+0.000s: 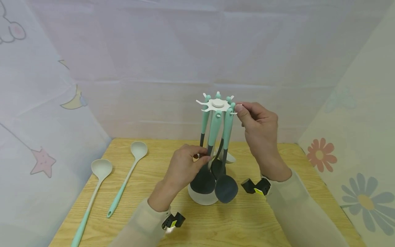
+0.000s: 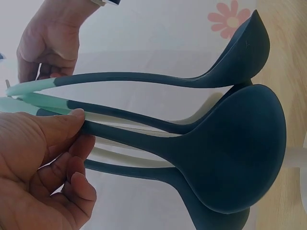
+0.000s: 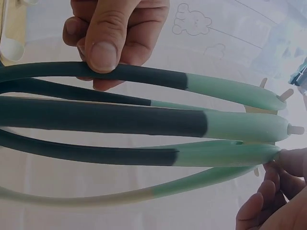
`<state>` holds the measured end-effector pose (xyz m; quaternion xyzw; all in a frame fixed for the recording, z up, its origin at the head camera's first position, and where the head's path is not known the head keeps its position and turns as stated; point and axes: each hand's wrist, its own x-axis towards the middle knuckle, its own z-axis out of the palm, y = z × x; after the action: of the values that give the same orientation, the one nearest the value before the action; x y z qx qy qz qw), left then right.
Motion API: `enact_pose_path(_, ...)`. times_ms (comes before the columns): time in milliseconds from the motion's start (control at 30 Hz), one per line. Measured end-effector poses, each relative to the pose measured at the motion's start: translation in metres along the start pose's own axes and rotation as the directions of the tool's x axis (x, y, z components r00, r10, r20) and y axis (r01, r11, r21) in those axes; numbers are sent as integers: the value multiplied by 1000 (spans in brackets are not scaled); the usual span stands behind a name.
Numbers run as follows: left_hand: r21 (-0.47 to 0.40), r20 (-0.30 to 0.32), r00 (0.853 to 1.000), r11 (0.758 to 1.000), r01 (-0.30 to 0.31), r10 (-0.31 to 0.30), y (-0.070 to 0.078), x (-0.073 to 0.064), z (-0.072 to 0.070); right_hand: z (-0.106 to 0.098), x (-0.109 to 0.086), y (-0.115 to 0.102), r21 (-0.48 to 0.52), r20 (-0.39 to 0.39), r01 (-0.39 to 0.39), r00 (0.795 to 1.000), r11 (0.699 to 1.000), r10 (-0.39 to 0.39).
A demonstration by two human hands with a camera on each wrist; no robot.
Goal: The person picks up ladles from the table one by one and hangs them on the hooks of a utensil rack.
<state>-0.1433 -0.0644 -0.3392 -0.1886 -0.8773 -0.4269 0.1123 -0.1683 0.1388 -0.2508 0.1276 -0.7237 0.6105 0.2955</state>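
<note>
A white utensil rack [image 1: 218, 103] stands on a round white base [image 1: 203, 199], with several mint-handled utensils hanging from its hooks. My left hand [image 1: 185, 164] pinches the dark neck of a large ladle [image 2: 230, 148] at the front, thumb on top of it in the left wrist view. Beside it hangs a second dark ladle [image 1: 226, 188]. At the rack's right edge, my right hand [image 1: 260, 127] pinches a hook between thumb and forefinger, right at the end of a mint handle [image 3: 230, 154]. Its fingertips partly hide that hook.
Two cream ladles with mint handles lie on the wooden table [image 1: 262, 219] at the left: a nearer one [image 1: 102, 168] and a farther one [image 1: 139, 150]. Printed cloth walls [image 1: 163, 68] enclose the table at the back and sides.
</note>
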Motion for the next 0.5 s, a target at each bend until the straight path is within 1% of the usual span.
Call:
enact_pose_path(67,1,1,1000,1000,3,-3,0,0,0,0,-2,-1,-18,-26,31,999,999,-31)
enact_pose_path(133,1,1,1000,1000,6,-6,0,-1,0,1,-5,-4,-48,-70,88,993,995,-92)
enact_pose_path(200,0,-1,1000,1000,7,-7,1,-1,0,2,-9,-7,-85,-118,166,977,982,-175)
enact_pose_path(267,0,-4,1000,1000,5,-5,0,-1,0,3,-13,-11,-106,-143,239,957,965,-252)
enact_pose_path(333,-2,-8,1000,1000,2,-2,-1,-1,1,6,-16,-14,-116,-134,295,942,949,-309)
enact_pose_path(367,-2,-9,1000,1000,1,-1,-1,-1,1,7,-17,-15,-116,-122,314,937,942,-327)
enact_pose_path(500,-4,-11,1000,1000,5,-5,-2,-1,2,10,-19,-16,-132,-68,342,933,931,-352)
